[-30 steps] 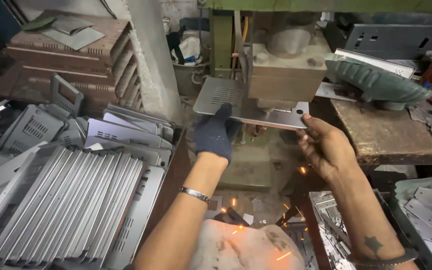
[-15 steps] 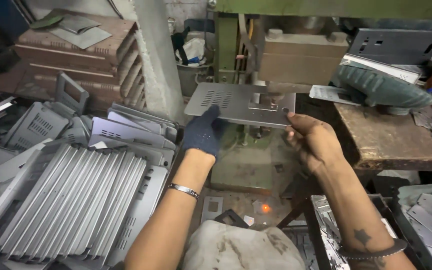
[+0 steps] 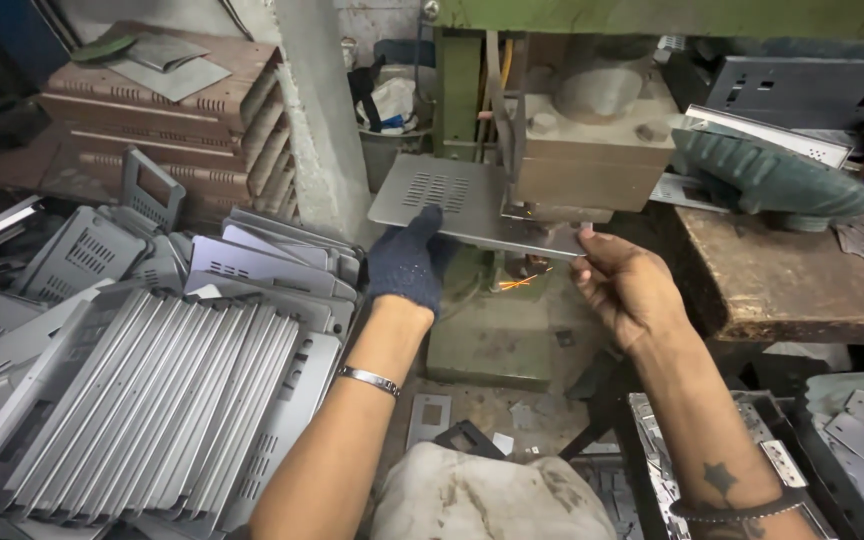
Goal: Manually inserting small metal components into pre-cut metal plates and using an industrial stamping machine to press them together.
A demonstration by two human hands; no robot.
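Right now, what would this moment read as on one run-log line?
left hand: gloved, gripping metal plate | right hand: bare, holding plate's right edge | plate: under machine head | sparks: below plate | stacked panels: left

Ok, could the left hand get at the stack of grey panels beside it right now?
Probably not yet: the gloved left hand is holding up the metal plate at the machine. The panel stack itself lies uncovered beside that arm.

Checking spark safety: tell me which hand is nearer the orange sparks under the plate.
Right. The bare right hand holds the metal plate at its edge just right of the sparks; the gloved left hand grips the plate's near edge, farther to their left.
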